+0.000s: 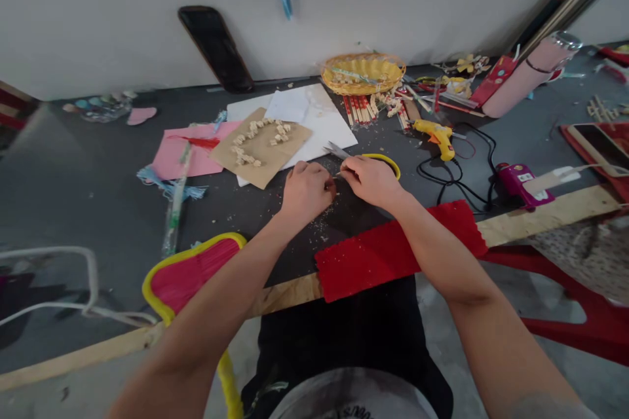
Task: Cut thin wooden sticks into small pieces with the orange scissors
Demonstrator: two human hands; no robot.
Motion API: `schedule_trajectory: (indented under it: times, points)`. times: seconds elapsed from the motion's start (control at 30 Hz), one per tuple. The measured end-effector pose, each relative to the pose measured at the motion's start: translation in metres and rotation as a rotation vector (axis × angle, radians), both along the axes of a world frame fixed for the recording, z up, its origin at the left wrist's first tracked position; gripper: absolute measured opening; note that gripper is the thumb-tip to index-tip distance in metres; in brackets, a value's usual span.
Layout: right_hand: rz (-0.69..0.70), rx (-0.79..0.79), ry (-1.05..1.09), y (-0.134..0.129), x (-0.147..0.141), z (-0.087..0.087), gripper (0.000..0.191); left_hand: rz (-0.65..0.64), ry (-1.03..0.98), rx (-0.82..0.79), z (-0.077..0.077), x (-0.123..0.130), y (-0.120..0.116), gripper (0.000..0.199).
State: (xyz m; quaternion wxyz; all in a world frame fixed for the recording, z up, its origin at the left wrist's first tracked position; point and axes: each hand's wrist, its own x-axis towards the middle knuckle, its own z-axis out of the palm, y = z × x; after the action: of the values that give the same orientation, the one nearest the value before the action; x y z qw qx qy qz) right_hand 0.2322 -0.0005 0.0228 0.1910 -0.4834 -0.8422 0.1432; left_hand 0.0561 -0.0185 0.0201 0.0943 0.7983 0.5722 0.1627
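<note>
My left hand (307,190) is closed in a pinch above the dark table. My right hand (371,180) pinches close beside it. A thin pale stick (338,175) shows in the small gap between the fingertips, mostly hidden by them. Scissors (337,150) with a yellow handle lie just behind my right hand, partly covered by it. Pale crumbs (322,219) are scattered on the table below my hands. Beyond my left hand, small pale pieces (246,141) form a curved row on a brown paper sheet (265,173).
A red cloth (368,262) covers the front edge. A yellow glue gun (437,137) with a black cord lies right, near a pink bottle (531,75). A wicker basket (363,88) and red-tipped sticks (358,110) sit behind. A phone (216,46) leans on the wall.
</note>
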Motion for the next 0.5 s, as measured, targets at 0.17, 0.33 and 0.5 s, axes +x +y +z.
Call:
schedule_trajectory:
  times: [0.17,0.33,0.5]
  points:
    - [0.07,-0.016,0.135,0.0,-0.001,0.001,0.017,0.064,-0.342,-0.075,0.01,-0.013,-0.001,0.015]
    - [0.202,-0.016,0.269,-0.006,-0.008,0.001,0.014,0.131,-0.976,-0.389,0.006,-0.016,-0.007,0.02]
    - [0.205,0.016,0.255,-0.01,-0.012,0.0,0.017,0.119,-1.274,-0.651,0.0,-0.014,-0.009,0.029]
